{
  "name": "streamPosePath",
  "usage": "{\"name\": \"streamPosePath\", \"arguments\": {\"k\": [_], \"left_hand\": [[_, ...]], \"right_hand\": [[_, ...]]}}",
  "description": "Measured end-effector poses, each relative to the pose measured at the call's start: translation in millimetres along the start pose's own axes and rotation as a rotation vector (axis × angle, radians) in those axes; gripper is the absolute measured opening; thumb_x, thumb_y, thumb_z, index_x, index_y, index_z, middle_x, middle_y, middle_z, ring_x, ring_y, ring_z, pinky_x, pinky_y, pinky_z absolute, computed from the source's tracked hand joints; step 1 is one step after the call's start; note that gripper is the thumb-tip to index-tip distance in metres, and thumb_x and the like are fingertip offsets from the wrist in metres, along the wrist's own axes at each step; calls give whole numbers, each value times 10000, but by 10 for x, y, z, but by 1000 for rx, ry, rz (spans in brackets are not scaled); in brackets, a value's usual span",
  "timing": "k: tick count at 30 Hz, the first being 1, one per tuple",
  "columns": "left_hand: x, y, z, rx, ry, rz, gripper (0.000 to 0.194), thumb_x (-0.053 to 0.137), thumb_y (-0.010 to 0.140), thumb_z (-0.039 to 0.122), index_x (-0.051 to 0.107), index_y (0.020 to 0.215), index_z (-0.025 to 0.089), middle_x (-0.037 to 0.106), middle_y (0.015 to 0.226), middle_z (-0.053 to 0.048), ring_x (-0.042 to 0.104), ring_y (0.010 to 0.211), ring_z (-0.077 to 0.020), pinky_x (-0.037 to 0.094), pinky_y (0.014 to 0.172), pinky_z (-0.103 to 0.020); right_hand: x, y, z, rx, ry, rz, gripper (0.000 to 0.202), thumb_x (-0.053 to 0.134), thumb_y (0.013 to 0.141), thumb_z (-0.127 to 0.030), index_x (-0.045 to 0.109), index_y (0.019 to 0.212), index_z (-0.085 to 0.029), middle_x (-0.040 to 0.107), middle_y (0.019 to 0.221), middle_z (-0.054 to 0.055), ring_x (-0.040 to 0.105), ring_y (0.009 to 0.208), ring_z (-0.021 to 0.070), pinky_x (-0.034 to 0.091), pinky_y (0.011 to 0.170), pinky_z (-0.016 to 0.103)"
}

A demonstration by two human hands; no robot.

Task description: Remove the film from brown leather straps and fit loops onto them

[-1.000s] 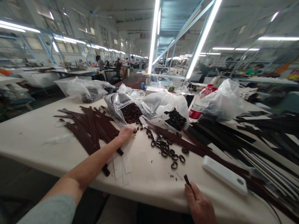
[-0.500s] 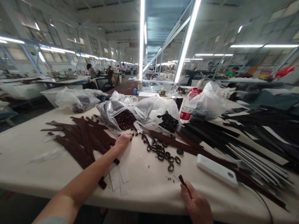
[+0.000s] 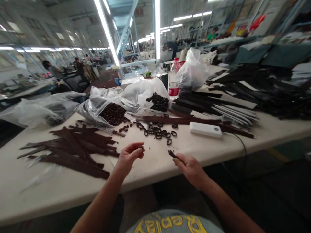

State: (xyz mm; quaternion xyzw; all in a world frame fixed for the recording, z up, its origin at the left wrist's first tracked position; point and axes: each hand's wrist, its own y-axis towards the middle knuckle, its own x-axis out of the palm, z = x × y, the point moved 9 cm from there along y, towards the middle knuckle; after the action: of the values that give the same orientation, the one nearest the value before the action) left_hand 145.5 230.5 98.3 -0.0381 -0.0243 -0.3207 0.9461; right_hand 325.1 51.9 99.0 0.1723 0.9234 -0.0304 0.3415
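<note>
My left hand (image 3: 130,155) is raised over the front of the table, thumb and fingers pinched on a small dark piece (image 3: 142,148), possibly a belt loop; the fingers partly cover it. To its right, my right hand (image 3: 190,166) is closed around a dark brown strip (image 3: 172,154), whose short end sticks out toward the left hand. Just beyond both hands lie several loose dark loops (image 3: 159,133). A clear bag of small brown loops (image 3: 113,113) lies open behind my left hand. Brown strips (image 3: 80,145) are piled to its left.
A white box-shaped device (image 3: 205,129) with a cable sits to the right. Behind are a bag of black loops (image 3: 157,102), a red-capped bottle (image 3: 174,81) and black strips (image 3: 201,103). The table's front edge (image 3: 155,176) runs below my hands. Other people work far off.
My left hand has come back from the small brown loops toward my right hand, now pinching a small piece. My right hand still grips the strip. The view has turned right and down.
</note>
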Motion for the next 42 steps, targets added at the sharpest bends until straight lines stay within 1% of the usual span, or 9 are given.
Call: {"name": "streamPosePath", "arguments": {"k": [3, 6, 9, 17, 21, 28, 32, 38, 42], "left_hand": [[224, -278, -111, -86, -329, 21, 323, 872, 626, 353, 786, 882, 175, 749, 747, -53, 629, 582, -92, 520, 588, -199], [360, -429, -189, -126, -436, 34, 295, 889, 618, 329, 797, 862, 192, 762, 756, -50, 651, 598, -87, 535, 607, -181], [448, -509, -243, -158, -460, 25, 287, 891, 623, 330, 800, 863, 201, 768, 764, -45, 664, 611, -87, 543, 622, -175], [472, -573, -261, -149, -385, 28, 306, 885, 613, 376, 796, 840, 191, 761, 778, -48, 670, 647, -112, 545, 622, -202], [469, -589, -242, -118, -374, 13, 296, 880, 625, 384, 805, 850, 208, 766, 795, -51, 659, 646, -105, 537, 625, -200], [466, -600, -187, -21, -291, -62, 251, 844, 692, 364, 803, 881, 204, 762, 793, -61, 636, 623, -114, 528, 621, -235], [380, -580, -187, 16, -236, 8, 281, 831, 710, 323, 768, 958, 206, 752, 778, -34, 625, 601, -106, 519, 603, -229], [267, -561, -158, 35, -208, 98, 245, 846, 676, 332, 724, 835, 191, 736, 707, -13, 616, 562, -105, 501, 564, -217], [348, -554, -217, 16, -193, 48, 225, 828, 699, 324, 705, 822, 182, 720, 696, -8, 619, 564, -105, 500, 566, -217]], "right_hand": [[175, -73, -321, -13, 332, -178, 376, 415, 986, -475, 483, 733, -206, 457, 625, -43, 427, 573, 121, 335, 566, 245], [322, -124, -533, -3, 548, -294, 396, 445, 977, -510, 464, 733, -199, 392, 607, -63, 348, 537, 97, 290, 515, 231], [390, -139, -649, -39, 575, -308, 402, 464, 966, -516, 476, 730, -191, 398, 610, -59, 350, 543, 95, 289, 510, 227], [499, -183, -680, -44, 564, -323, 430, 464, 964, -525, 510, 709, -182, 432, 604, -47, 377, 536, 91, 303, 493, 218], [592, -202, -618, 17, 679, -335, 460, 491, 944, -573, 508, 708, -179, 416, 579, -55, 345, 496, 76, 260, 438, 199], [829, -276, -618, 170, 1025, -546, 496, 526, 901, -612, 460, 641, -195, 364, 427, -101, 210, 339, 44, 129, 331, 200], [793, -250, -561, 191, 1012, -521, 502, 558, 866, -643, 477, 657, -193, 372, 428, -106, 222, 335, 43, 129, 328, 198], [758, -237, -486, 149, 908, -473, 515, 542, 874, -657, 472, 666, -191, 382, 503, -85, 258, 406, 53, 169, 386, 208], [559, -168, -430, 48, 692, -193, 450, 465, 962, -560, 468, 697, -196, 386, 564, -64, 329, 502, 85, 269, 473, 216]]}}
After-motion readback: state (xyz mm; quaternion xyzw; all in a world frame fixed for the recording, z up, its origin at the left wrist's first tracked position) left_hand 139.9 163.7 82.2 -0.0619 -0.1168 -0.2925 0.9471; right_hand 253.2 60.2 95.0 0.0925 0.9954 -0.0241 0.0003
